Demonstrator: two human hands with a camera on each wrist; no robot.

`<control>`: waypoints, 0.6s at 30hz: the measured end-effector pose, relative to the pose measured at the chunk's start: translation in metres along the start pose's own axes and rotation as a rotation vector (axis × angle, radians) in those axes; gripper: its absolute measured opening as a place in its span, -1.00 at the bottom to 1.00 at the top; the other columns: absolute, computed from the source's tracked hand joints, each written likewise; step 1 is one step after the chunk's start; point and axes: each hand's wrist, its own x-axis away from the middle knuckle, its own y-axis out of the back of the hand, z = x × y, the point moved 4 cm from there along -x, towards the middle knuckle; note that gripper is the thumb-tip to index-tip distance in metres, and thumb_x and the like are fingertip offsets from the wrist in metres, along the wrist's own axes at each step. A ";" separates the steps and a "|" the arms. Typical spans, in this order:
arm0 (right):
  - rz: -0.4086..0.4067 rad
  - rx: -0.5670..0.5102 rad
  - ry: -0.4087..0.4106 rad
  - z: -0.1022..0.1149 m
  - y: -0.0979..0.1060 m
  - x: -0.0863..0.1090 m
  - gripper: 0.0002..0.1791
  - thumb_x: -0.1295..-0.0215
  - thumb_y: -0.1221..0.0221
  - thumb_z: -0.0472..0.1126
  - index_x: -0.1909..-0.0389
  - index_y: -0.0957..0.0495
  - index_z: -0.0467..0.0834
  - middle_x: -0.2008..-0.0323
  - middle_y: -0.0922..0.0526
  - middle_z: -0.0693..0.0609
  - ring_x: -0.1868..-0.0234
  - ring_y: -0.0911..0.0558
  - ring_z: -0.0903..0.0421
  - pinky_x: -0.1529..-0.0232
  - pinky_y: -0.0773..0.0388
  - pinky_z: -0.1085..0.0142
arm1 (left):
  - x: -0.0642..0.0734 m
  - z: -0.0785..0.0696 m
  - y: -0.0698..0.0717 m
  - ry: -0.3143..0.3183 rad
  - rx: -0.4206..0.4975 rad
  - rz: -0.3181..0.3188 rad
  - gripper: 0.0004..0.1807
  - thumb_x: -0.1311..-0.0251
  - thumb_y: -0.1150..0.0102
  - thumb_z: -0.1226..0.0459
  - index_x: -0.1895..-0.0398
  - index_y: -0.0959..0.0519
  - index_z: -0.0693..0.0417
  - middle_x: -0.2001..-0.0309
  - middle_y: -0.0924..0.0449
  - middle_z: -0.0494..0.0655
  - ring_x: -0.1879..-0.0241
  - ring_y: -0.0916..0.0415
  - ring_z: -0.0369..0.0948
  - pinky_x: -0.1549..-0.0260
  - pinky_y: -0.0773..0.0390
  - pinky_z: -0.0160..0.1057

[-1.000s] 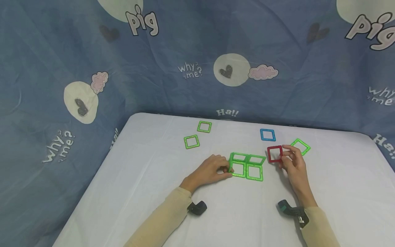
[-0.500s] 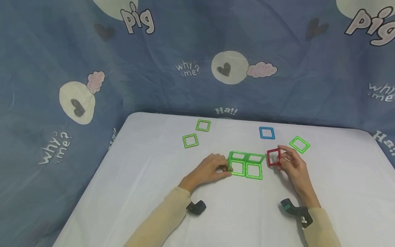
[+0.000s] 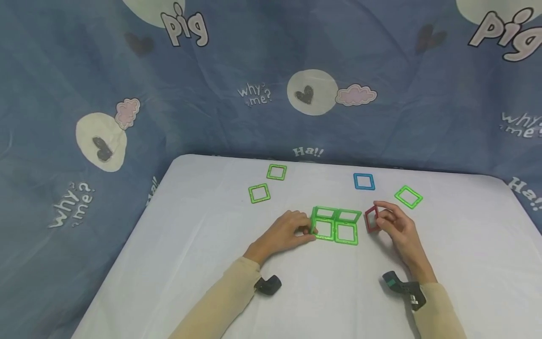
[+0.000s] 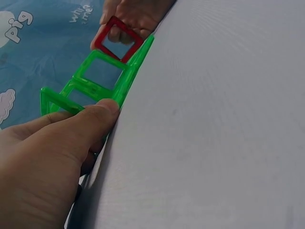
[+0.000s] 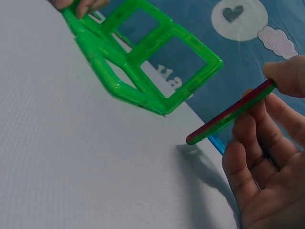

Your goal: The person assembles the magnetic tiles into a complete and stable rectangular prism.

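Low on the white table stands a structure of joined green square magnetic tiles [image 3: 335, 230], two lying in front and others raised behind and at the left side. My left hand [image 3: 288, 230] pinches its left end between thumb and fingers. To its right, my right hand [image 3: 398, 230] holds a red square magnetic tile [image 3: 367, 222] by one edge, tilted and just apart from the green structure. In the right wrist view the edge of the held tile [image 5: 228, 114] shows both red and green. Its shadow falls on the table below.
Behind the structure lie a blue square tile [image 3: 363, 174] and, to the right, a green tile [image 3: 414, 191]. Two more green tiles, one farther back [image 3: 277, 165] and one nearer [image 3: 258, 186], lie at the back left. A blue printed cloth [image 3: 203, 108] hangs behind the table.
My right hand has shifted slightly left and turned the red tile from facing the head camera to a more edge-on angle. My left hand keeps its hold on the green structure.
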 end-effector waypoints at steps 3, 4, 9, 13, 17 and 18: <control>0.002 0.023 -0.014 0.000 0.000 0.000 -0.57 -0.36 -0.04 -0.34 -0.24 -0.32 -0.25 0.32 -0.60 -0.02 0.25 -0.55 0.29 0.11 -0.43 0.56 | 0.000 0.000 0.000 0.004 -0.003 -0.014 -0.88 -0.14 -0.26 0.06 0.33 -0.59 -0.18 0.45 -0.48 -0.39 0.41 -0.30 -0.41 0.22 -0.33 -0.40; 0.002 0.028 -0.019 0.000 0.000 0.000 -0.56 -0.36 -0.05 -0.33 -0.24 -0.32 -0.25 0.32 -0.61 -0.01 0.25 -0.56 0.29 0.10 -0.43 0.56 | 0.000 0.000 0.000 0.006 -0.003 -0.021 -0.88 -0.15 -0.26 0.06 0.34 -0.59 -0.18 0.45 -0.48 -0.39 0.41 -0.30 -0.41 0.22 -0.33 -0.39; 0.011 0.031 -0.036 0.000 -0.001 0.000 -0.55 -0.36 -0.06 -0.32 -0.25 -0.32 -0.23 0.30 -0.62 -0.04 0.25 -0.58 0.25 0.07 -0.40 0.56 | 0.000 0.000 0.000 0.025 -0.011 -0.048 -0.86 -0.14 -0.27 0.05 0.39 -0.55 -0.16 0.48 -0.46 -0.38 0.42 -0.29 -0.41 0.22 -0.36 -0.37; 0.014 0.052 -0.051 0.000 -0.002 0.000 -0.54 -0.36 -0.07 -0.29 -0.26 -0.32 -0.20 0.29 -0.62 -0.06 0.24 -0.58 0.23 0.05 -0.38 0.56 | -0.001 -0.001 0.001 0.031 -0.018 -0.071 -0.86 -0.12 -0.29 0.07 0.41 -0.55 -0.15 0.50 -0.44 -0.37 0.44 -0.28 -0.41 0.25 -0.36 -0.37; 0.016 0.074 -0.064 -0.001 -0.002 0.000 -0.54 -0.36 -0.08 -0.27 -0.26 -0.33 -0.16 0.28 -0.63 -0.02 0.24 -0.60 0.23 0.03 -0.37 0.58 | -0.002 -0.002 0.002 0.038 -0.010 -0.088 -0.87 -0.11 -0.30 0.09 0.39 -0.58 -0.13 0.52 -0.43 -0.35 0.47 -0.27 -0.40 0.29 -0.35 -0.38; 0.020 0.075 -0.061 -0.002 -0.003 0.000 -0.54 -0.35 -0.08 -0.27 -0.26 -0.33 -0.17 0.29 -0.64 -0.03 0.25 -0.61 0.23 0.04 -0.37 0.58 | -0.002 -0.002 0.001 0.043 -0.008 -0.088 -0.88 -0.11 -0.30 0.09 0.39 -0.58 -0.13 0.52 -0.42 -0.35 0.47 -0.27 -0.40 0.29 -0.34 -0.38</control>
